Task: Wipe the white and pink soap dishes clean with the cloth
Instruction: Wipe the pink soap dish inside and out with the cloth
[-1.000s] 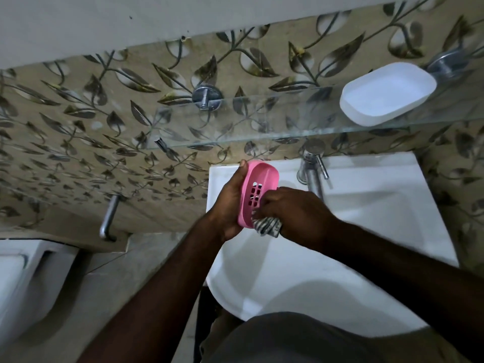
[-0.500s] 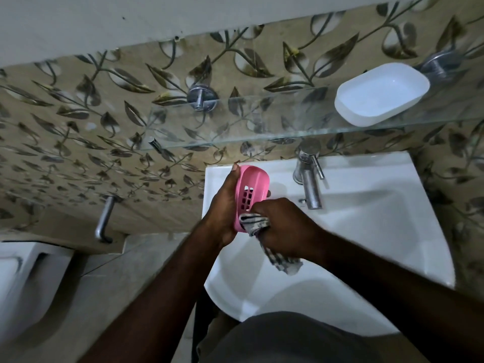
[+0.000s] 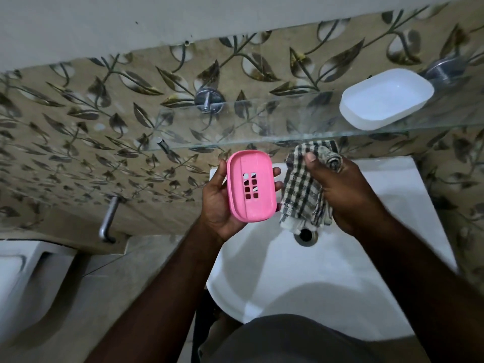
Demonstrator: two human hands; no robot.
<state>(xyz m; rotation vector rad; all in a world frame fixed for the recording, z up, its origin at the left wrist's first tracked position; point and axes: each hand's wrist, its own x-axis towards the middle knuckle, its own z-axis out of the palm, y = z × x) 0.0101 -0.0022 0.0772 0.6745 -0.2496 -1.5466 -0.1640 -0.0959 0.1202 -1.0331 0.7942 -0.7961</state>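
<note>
The left hand (image 3: 218, 205) cradles the pink soap dish (image 3: 251, 185) from behind. Its thumb lies along the dish's left edge and its fingertips (image 3: 278, 171) curl round the right edge, so the dish is gripped between them with its slotted face turned toward the camera. A block of small square drain holes sits in the middle of that face, midway between thumb and fingertips. Just to the right of those fingertips hangs the checked cloth (image 3: 301, 191), close to the dish; whether they touch cannot be told. The right hand (image 3: 345, 192) holds the cloth bunched: its thumb presses on the upper part of the fabric, its fingers are curled round a rolled fold at the top, and the loose end hangs below the hand over the drain (image 3: 306, 235) of the white sink (image 3: 327, 279). The white soap dish (image 3: 386, 99) stands well above the right hand's fingers, on the glass shelf (image 3: 248, 138) fixed to the leaf-patterned wall (image 3: 104, 127). A metal handle (image 3: 108, 221) sticks out well to the left of the left thumb.
</note>
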